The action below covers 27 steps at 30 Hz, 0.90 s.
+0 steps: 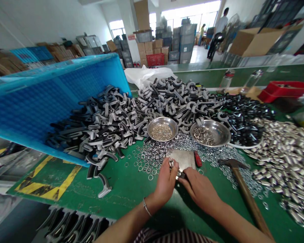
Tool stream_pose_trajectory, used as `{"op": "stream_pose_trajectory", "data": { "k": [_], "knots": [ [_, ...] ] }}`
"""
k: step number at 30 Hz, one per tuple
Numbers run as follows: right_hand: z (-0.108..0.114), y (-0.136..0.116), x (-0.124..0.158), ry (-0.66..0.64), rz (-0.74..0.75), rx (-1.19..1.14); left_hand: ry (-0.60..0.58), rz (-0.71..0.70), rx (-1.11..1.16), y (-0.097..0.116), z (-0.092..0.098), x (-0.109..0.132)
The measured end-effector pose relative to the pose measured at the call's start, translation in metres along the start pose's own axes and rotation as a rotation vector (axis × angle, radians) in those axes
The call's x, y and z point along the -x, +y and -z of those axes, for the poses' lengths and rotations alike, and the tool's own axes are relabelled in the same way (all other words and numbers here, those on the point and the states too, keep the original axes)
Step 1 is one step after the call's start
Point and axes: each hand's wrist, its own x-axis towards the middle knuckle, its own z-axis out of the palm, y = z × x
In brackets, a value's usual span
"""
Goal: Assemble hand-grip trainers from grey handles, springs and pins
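My left hand (166,180) and my right hand (199,190) meet above a green work table (96,199), both gripping a small metal fitting (178,173) with a dark end. Fingers hide most of it. Just beyond them lies a flat steel plate (183,160), with a red-handled tool (198,158) at its right edge. Loose steel washers (152,160) are scattered around the plate. A wooden-handled hammer (245,189) rests to the right of my right hand. Two steel bowls (162,129) (210,133) hold small metal pieces.
A blue crate (48,98) tips at left, spilling grey-black curved parts (111,121). Metal sleeves (286,162) heap at right. A row of dark parts (73,224) lies below the table's near edge. A red tray (285,91) stands behind. Farther back are stacked cartons and a person (219,33).
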Motion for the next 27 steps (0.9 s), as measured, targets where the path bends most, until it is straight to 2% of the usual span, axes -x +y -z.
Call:
{"op": "stream_pose_trajectory", "data": {
  "k": [2,4,5,6,7,9,10,11,13,15,17,20,22,24,25,27],
  "knots": [
    [-0.002,0.001,0.002,-0.127,-0.111,-0.153,-0.025,-0.039,-0.027,0.001,0.0,0.003],
    [-0.003,0.001,0.006,-0.309,-0.231,-0.29,-0.125,-0.149,-0.048,0.002,0.002,0.005],
    [-0.003,0.0,0.008,-0.347,-0.24,-0.303,-0.165,-0.182,-0.049,0.002,0.003,0.007],
    [-0.002,0.0,0.01,-0.329,-0.207,-0.275,-0.171,-0.175,-0.041,0.001,0.002,0.008],
    [-0.001,-0.001,0.011,-0.257,-0.139,-0.223,-0.141,-0.125,-0.023,0.0,0.001,0.009],
    [-0.001,-0.001,0.014,-0.007,0.074,-0.077,-0.032,0.046,0.03,-0.002,-0.006,0.013],
    [-0.002,0.0,0.015,0.115,0.149,-0.032,0.008,0.117,0.05,-0.002,-0.01,0.015],
    [-0.004,0.001,0.017,0.188,0.162,-0.038,0.021,0.149,0.055,-0.002,-0.013,0.017],
    [-0.009,0.005,0.02,0.172,0.029,-0.193,-0.023,0.091,0.028,0.001,-0.017,0.023],
    [-0.014,0.007,0.025,0.065,-0.125,-0.379,-0.065,0.014,0.001,0.007,-0.019,0.026],
    [-0.013,0.006,0.032,0.015,-0.116,-0.42,-0.06,0.062,0.038,0.011,-0.02,0.026],
    [-0.003,0.005,0.041,0.084,0.065,-0.088,-0.049,0.219,0.106,0.012,-0.026,0.021],
    [0.004,0.01,0.043,0.135,0.159,0.225,-0.077,0.232,0.079,0.009,-0.033,0.019],
    [0.008,0.017,0.042,0.171,0.201,0.411,-0.1,0.218,0.018,0.006,-0.039,0.019],
    [0.008,0.02,0.04,0.177,0.197,0.416,-0.101,0.216,-0.012,0.005,-0.041,0.019],
    [0.005,0.025,0.038,0.134,0.116,0.235,-0.075,0.183,-0.073,0.003,-0.043,0.02]
  ]
}}
